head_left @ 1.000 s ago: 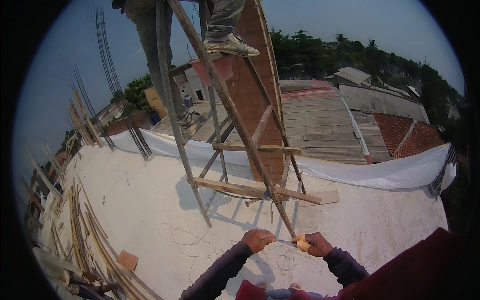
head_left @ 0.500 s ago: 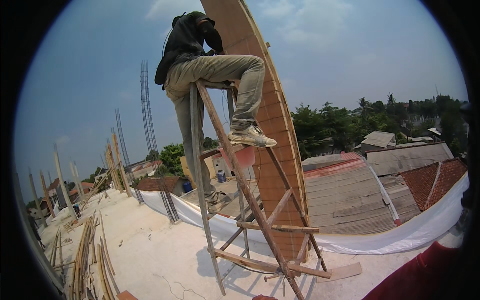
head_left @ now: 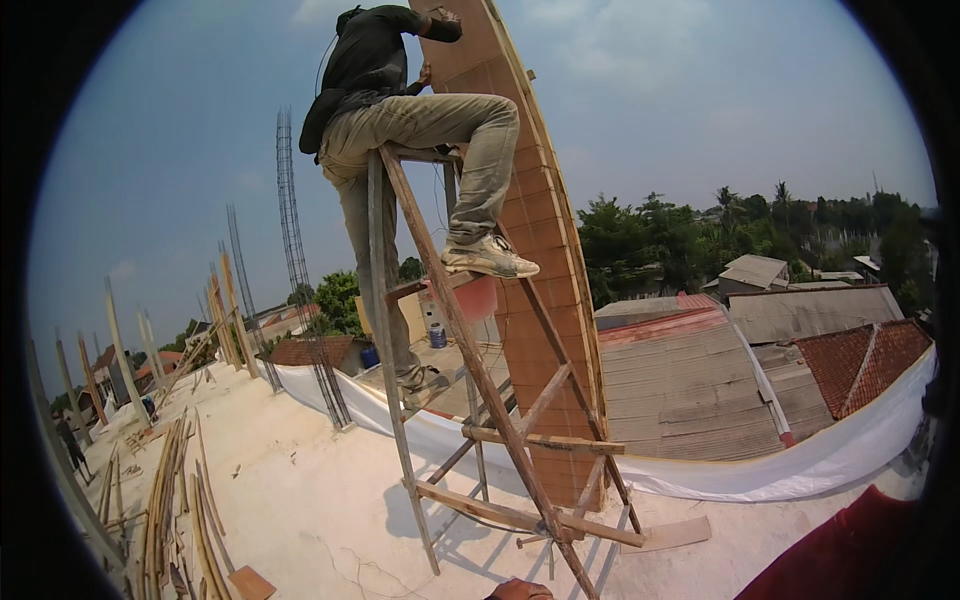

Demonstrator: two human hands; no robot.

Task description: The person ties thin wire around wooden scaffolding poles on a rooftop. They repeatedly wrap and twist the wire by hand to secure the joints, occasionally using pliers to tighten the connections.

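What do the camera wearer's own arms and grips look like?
The left grip is a bare human hand, no glove visible, its forearm out of frame. The right grip isn't in view. Plain deep-red fabric, apparently the wearer's clothing, shows at lower right.

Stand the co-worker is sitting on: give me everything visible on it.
The stand is a tall, narrow, upright frame of long poles that look like weathered timber, dull brown and grey, splaying toward the base. Crosspieces join them, including two paler planks in the lower half. It stands on the pale floor, before the tall brown panel; contact with the panel is unclear. The co-worker sits on top, one shoe apparently on an upper crosspiece. The nearest leg runs out at the lower edge.
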